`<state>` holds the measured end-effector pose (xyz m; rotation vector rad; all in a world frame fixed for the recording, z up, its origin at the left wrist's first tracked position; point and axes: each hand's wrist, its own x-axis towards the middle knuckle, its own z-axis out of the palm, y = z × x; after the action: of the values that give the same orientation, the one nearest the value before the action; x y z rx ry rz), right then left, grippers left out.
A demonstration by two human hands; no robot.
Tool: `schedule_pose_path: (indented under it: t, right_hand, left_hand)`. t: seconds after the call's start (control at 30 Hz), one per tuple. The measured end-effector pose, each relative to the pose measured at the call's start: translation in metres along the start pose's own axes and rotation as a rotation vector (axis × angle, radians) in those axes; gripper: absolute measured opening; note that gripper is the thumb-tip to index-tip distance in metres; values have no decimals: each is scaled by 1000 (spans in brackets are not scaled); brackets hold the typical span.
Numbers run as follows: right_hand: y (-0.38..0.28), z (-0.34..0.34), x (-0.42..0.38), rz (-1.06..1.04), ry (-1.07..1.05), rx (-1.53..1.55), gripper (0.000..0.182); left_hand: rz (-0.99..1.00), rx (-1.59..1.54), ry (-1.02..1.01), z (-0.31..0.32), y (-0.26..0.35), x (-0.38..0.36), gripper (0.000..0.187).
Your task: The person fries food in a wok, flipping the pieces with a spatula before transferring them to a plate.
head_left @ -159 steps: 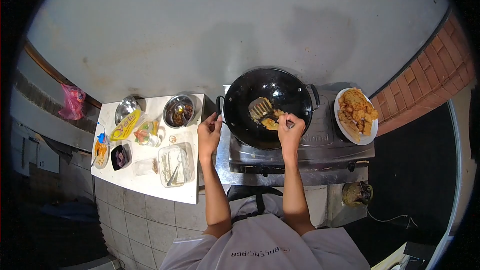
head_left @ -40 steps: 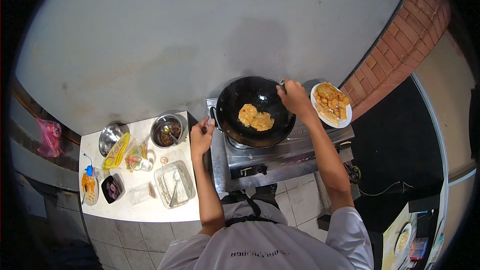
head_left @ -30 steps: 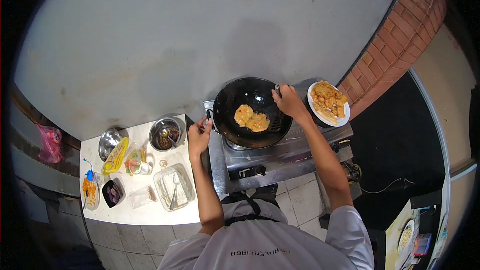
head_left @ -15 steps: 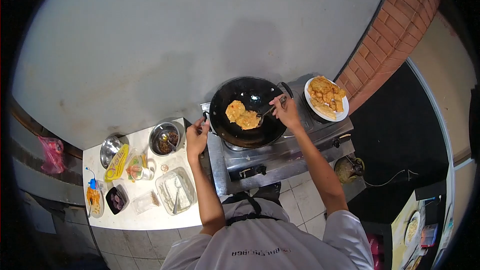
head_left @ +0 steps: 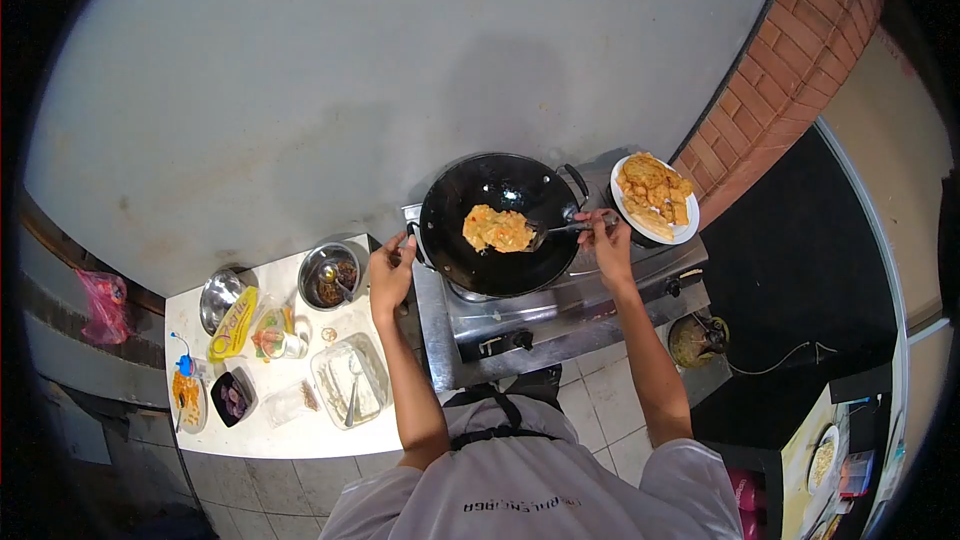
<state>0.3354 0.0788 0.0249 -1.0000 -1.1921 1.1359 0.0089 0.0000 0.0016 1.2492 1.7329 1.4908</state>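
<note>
A black wok (head_left: 470, 275) sits on the steel gas stove (head_left: 590, 315). My left hand (head_left: 391, 270) is closed on the wok's left loop handle (head_left: 417, 240). In my right hand (head_left: 608, 245) is a metal spatula (head_left: 565, 228), held by its handle over the wok's right rim. The spatula's head touches the right end of a golden fried egg-like fritter (head_left: 497, 228) with red bits, lying in the wok. To the right of my right hand, a white plate (head_left: 688, 228) bears several fried golden pieces (head_left: 650, 185).
On the white table (head_left: 270, 440) at left stand a steel bowl with dark sauce (head_left: 325, 280), another steel bowl (head_left: 220, 300), a yellow pouch (head_left: 233, 327), a black bowl (head_left: 232, 400) and a clear tub with a spoon (head_left: 350, 380). A grey wall (head_left: 350, 60) rises behind the stove.
My right hand has moved right and down with the spatula, which now lies more level. The fritter has shifted right and looks more bunched together. My left hand stays at the wok handle.
</note>
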Motion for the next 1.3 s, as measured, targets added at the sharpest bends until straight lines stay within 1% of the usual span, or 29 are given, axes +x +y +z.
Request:
schedule_pose_path:
  t: [0.1,0.27,0.53,0.6,0.63,0.7,0.73,0.77,0.83,0.87,0.93,0.97,1.03,1.1,1.17,1.23,1.3]
  right_hand:
    - [-2,-5,-2,-1,28,32,20]
    - [-1,-7,-3,-24,16,14,20]
    - [-2,19,7,-39,26,17,19]
    - [-2,33,16,-77,9,-157,19]
    - [-4,43,20,-78,7,-156,19]
    - [-9,65,28,-147,52,-263,20]
    - [-18,77,32,-146,53,-348,21]
    - [-17,86,41,-149,47,-349,21]
    - [-15,103,59,-304,-17,-559,22]
    - [-18,112,67,-307,-24,-558,22]
    - [-35,134,75,-370,-90,-668,23]
    - [-43,145,78,-373,-97,-664,23]
    - [-54,163,85,-444,-179,-794,24]
    - [-57,178,89,-439,-194,-779,27]
    - [-57,189,97,-414,-249,-832,26]
    - [-63,195,99,-413,-244,-840,26]
    - [-70,198,101,-407,-237,-852,27]
  left_hand:
    - [-23,16,-13,1,0,0,44]
    - [-49,40,-52,1,10,-2,44]
    - [-15,30,-34,3,4,-3,45]
    - [-17,31,-29,3,5,-4,45]
    - [-20,27,-29,2,3,-4,45]
    - [-24,22,-25,0,4,-5,45]
    - [-54,49,-58,-3,9,-6,47]
    - [-84,74,-91,-4,11,-8,48]
    - [-61,34,-50,-4,11,-11,46]
    - [-37,-4,-14,-4,11,-12,43]
    - [-35,1,2,-6,10,-13,43]
    - [-29,6,9,-7,9,-14,43]
    - [-32,18,25,-10,11,-15,44]
    - [-27,-8,26,-12,14,-17,44]
    - [-35,-3,33,-14,17,-19,44]
    - [-44,4,41,-19,23,-21,43]
    - [-144,10,-29,-22,27,-22,47]
